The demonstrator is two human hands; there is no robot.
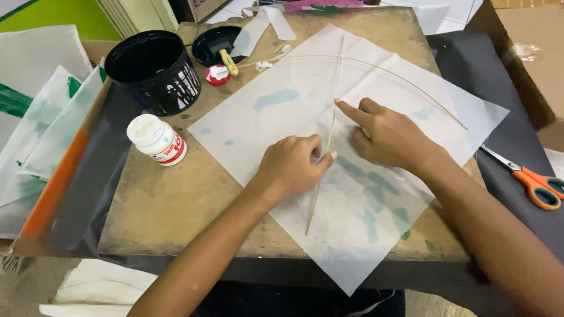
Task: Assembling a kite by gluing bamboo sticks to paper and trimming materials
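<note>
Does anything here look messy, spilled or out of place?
Mostly tidy. The white paper sheet shows blue-green smears and creases, and small blots mark the wooden board beside it. The white glue bottle lies on its side. Both hands press a thin stick flat.
</note>
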